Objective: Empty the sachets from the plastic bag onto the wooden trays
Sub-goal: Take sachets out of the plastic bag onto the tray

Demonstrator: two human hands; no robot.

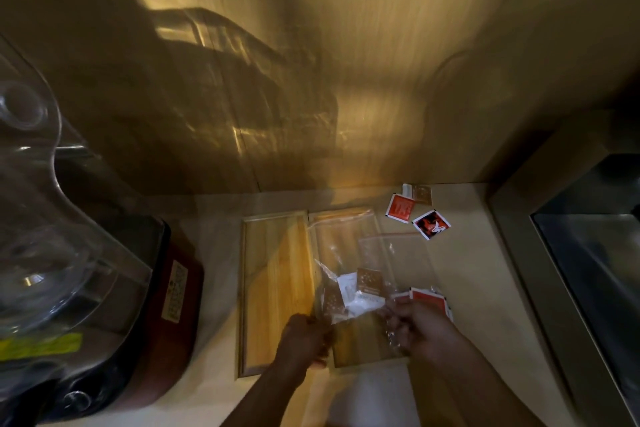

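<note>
Two wooden trays lie side by side on the counter: the left tray (273,274) is bare, the right tray (363,340) is partly under plastic. My left hand (304,340) pinches the near left corner of a clear plastic bag (343,246). My right hand (420,329) grips the bag's near right corner. Inside the bag, brown and white sachets (360,291) bunch near my hands. Red sachets (427,298) sit just beyond my right hand; whether they are in a second clear bag (398,253) I cannot tell.
Loose sachets lie at the back of the counter: a red one (400,208), a dark red-and-black one (430,224) and a brown one (422,193). A large clear appliance on a dark red base (166,308) stands left. A steel sink (588,270) is right.
</note>
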